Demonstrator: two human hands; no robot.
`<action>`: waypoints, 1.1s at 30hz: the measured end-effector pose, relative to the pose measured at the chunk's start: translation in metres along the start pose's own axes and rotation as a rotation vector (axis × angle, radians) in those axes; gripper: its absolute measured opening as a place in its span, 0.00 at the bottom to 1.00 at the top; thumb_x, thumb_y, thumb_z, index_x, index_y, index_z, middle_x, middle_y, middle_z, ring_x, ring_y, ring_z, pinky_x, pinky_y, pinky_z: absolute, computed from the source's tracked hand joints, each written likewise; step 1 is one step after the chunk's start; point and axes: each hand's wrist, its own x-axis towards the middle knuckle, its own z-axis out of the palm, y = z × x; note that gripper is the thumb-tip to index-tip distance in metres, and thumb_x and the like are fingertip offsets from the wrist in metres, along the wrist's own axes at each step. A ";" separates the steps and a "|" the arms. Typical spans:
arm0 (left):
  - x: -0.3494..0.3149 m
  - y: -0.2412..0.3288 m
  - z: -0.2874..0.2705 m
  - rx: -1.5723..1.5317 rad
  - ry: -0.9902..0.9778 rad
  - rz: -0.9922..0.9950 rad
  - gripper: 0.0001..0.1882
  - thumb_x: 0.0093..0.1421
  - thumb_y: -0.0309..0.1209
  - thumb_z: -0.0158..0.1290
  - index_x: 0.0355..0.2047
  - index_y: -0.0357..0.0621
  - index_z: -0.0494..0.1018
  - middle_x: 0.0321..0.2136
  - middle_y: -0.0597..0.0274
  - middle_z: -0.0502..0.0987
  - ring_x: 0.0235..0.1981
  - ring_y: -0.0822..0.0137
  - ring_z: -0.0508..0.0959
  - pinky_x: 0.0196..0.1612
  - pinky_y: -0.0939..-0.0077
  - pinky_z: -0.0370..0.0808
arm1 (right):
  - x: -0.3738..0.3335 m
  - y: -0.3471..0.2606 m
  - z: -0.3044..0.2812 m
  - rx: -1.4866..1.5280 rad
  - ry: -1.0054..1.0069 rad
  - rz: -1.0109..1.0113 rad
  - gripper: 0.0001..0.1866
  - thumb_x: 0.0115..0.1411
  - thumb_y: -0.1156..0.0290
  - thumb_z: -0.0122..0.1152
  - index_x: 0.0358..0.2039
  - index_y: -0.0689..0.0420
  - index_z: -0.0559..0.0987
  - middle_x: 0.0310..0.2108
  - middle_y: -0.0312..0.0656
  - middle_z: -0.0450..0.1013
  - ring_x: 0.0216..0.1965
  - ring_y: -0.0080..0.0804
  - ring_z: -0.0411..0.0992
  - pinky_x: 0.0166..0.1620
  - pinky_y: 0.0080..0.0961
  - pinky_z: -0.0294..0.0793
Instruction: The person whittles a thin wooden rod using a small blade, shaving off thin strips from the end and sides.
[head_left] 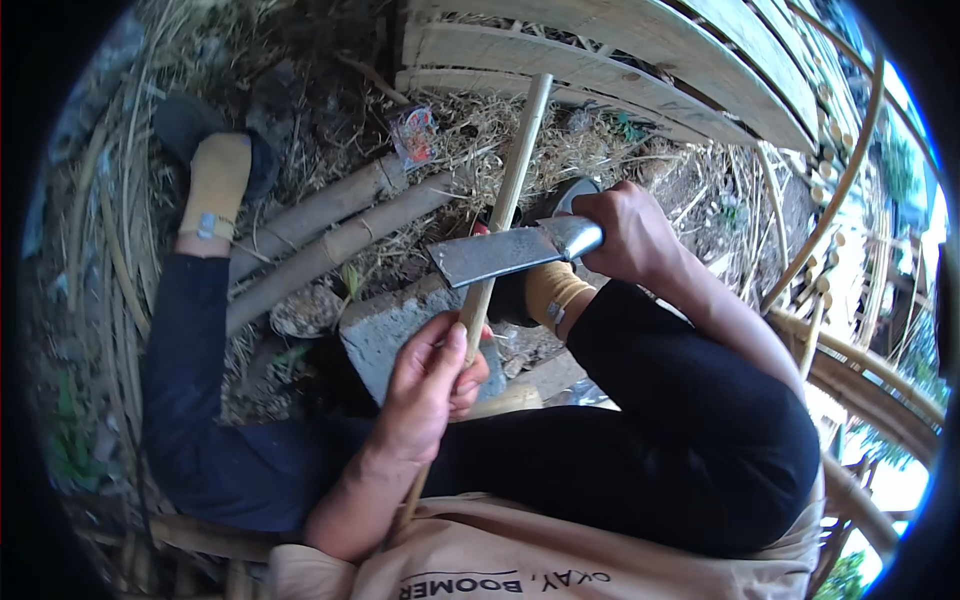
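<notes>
Your right hand (625,228) hides most of the handle of the cleaver (475,262). The blade covers one stretch of the bamboo stick (518,160); your left hand (422,395) covers another. Stick's lower end: indistinct against your shirt (650,562), itself cut off by the bottom edge. Your right shoe (511,300): partly hidden behind blade and stick. Wrapper (414,136) print: too small.

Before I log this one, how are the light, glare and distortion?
In the head view, daylight washes out the right edge and the cleaver glints beside the right hand; also in the head view, wooden slats bow near the rim, corners fall black, and the bamboo stick looks fairly sharp.
</notes>
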 end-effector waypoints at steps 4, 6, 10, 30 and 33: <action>-0.005 -0.003 -0.004 0.145 0.124 0.087 0.14 0.76 0.40 0.42 0.44 0.43 0.70 0.19 0.76 0.60 0.16 0.87 0.53 0.18 0.88 0.49 | 0.018 0.000 0.007 -0.121 0.041 0.054 0.12 0.42 0.71 0.66 0.31 0.54 0.85 0.21 0.51 0.77 0.26 0.52 0.78 0.34 0.44 0.78; -0.004 -0.007 0.006 0.136 0.078 0.053 0.14 0.76 0.40 0.42 0.44 0.43 0.70 0.19 0.76 0.60 0.16 0.87 0.53 0.18 0.88 0.49 | 0.027 0.024 -0.003 -0.161 0.123 0.206 0.09 0.43 0.72 0.64 0.28 0.56 0.84 0.21 0.51 0.77 0.25 0.53 0.78 0.34 0.43 0.79; -0.007 -0.009 0.007 0.156 0.060 0.048 0.15 0.75 0.40 0.42 0.44 0.41 0.70 0.19 0.75 0.61 0.16 0.86 0.53 0.18 0.88 0.50 | 0.026 0.039 -0.022 -0.202 0.139 0.153 0.09 0.42 0.72 0.62 0.26 0.59 0.83 0.20 0.52 0.77 0.26 0.53 0.78 0.35 0.43 0.79; -0.016 -0.009 0.013 0.202 0.067 0.097 0.13 0.76 0.39 0.41 0.45 0.42 0.69 0.18 0.76 0.60 0.15 0.88 0.53 0.17 0.89 0.47 | 0.022 0.023 -0.018 -0.191 0.191 0.120 0.08 0.46 0.73 0.61 0.28 0.57 0.83 0.20 0.49 0.78 0.22 0.47 0.78 0.30 0.42 0.80; -0.012 -0.010 0.011 0.209 0.072 0.080 0.13 0.76 0.39 0.41 0.45 0.42 0.69 0.18 0.76 0.60 0.15 0.87 0.52 0.17 0.89 0.47 | 0.030 0.039 -0.034 -0.297 0.345 0.134 0.06 0.47 0.74 0.59 0.25 0.57 0.83 0.17 0.50 0.76 0.19 0.47 0.77 0.27 0.41 0.78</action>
